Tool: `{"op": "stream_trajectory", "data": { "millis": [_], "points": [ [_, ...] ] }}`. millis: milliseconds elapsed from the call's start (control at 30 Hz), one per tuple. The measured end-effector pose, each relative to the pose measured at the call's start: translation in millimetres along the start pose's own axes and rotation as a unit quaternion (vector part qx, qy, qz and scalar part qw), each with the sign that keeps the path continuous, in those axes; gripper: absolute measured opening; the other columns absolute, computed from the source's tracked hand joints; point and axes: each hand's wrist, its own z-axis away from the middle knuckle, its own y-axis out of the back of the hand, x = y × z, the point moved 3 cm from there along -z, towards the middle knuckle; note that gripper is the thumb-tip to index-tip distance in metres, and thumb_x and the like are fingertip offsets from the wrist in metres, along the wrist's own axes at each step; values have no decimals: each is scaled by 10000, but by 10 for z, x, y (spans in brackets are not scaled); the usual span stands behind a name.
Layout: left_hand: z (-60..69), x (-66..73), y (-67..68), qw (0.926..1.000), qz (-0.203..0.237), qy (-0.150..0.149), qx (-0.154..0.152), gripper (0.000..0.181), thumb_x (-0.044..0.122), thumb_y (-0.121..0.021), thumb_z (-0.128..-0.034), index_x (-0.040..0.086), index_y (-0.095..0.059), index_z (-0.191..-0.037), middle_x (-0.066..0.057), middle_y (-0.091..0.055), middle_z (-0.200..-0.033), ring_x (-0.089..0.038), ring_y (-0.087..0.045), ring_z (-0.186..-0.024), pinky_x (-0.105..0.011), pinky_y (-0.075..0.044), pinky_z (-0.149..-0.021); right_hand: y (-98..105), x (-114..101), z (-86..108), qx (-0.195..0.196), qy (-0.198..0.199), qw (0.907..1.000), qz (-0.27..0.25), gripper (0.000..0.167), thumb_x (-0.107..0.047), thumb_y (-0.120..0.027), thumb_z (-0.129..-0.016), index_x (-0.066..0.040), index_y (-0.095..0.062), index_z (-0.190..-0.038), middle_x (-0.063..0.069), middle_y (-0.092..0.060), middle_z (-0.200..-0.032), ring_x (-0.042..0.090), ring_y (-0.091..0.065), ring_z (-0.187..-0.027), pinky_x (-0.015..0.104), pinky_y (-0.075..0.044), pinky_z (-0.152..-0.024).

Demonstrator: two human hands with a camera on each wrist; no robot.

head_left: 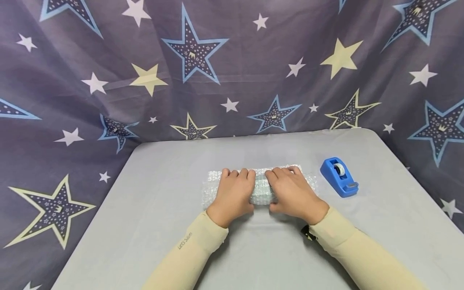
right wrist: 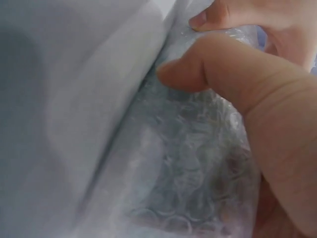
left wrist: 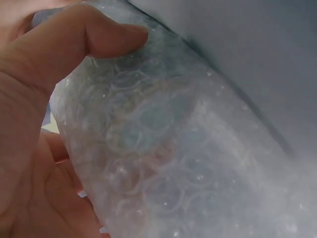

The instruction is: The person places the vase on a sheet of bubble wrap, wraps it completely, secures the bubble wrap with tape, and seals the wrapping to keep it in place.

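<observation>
- The left hand [head_left: 235,192] and right hand [head_left: 293,194] gripped the bubble-wrap roll [head_left: 262,192] just below frame centre, thumbs nearside, likely to hold it snug.
- A blue tape dispenser [head_left: 338,179] stood right of centre, apparently for easy reach.

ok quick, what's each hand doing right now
Left hand: closed, holding the bubble wrap.
Right hand: closed, holding the same bubble wrap.
</observation>
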Motion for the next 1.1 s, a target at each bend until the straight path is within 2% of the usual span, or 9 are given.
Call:
{"op": "stream_trajectory", "data": {
  "millis": [300, 600, 833, 967, 1100],
  "points": [
    [14, 44, 76, 9995, 137, -176, -218, 649, 442, -935, -523, 166, -527, -946, 43, -519, -781, -193, -465, -599, -376, -255, -662, 92, -19, 44, -148, 110, 9998, -17, 739, -418, -847, -538, -67, -658, -1160, 42, -690, -1020, 228, -672, -965, 548, -474, -965],
    [55, 79, 164, 9973, 406, -235, -566, 619, 431, -927, -549, 163, -573, -981, 39, -573, -796, -192, -528, -616, -378, -293, -654, 172, -50, 62, -658, 138, 9975, -224, 709, -416, -840, -542, -60, -668, -1131, 42, -709, -1045, 216, -680, -994, 644, -456, -1009],
    [63, 79, 182, 9962, 497, -287, -649, 606, 434, -924, -565, 161, -601, -998, 39, -597, -805, -185, -544, -621, -367, -300, -641, 198, -67, 77, -973, 6, 9950, -241, 832, -430, -866, -574, -40, -623, -1269, 75, -687, -1160, 273, -676, -1069, 683, -421, -1044],
    [61, 70, 179, 9962, 520, -292, -629, 606, 438, -919, -559, 163, -614, -1005, 40, -599, -800, -180, -526, -604, -368, -304, -638, 230, -92, 78, -923, 6, 9955, -225, 929, -468, -915, -553, -74, -575, -1323, 72, -635, -1203, 307, -647, -1087, 664, -415, -1056],
    [60, 56, 174, 9958, 585, -266, -654, 563, 420, -903, -560, 172, -593, -959, 53, -558, -762, -169, -485, -573, -364, -293, -631, 279, -148, 90, -616, 228, 9978, -80, 900, -485, -940, -518, -82, -579, -1238, 59, -614, -1135, 291, -636, -1024, 577, -481, -983]
  ]
}}
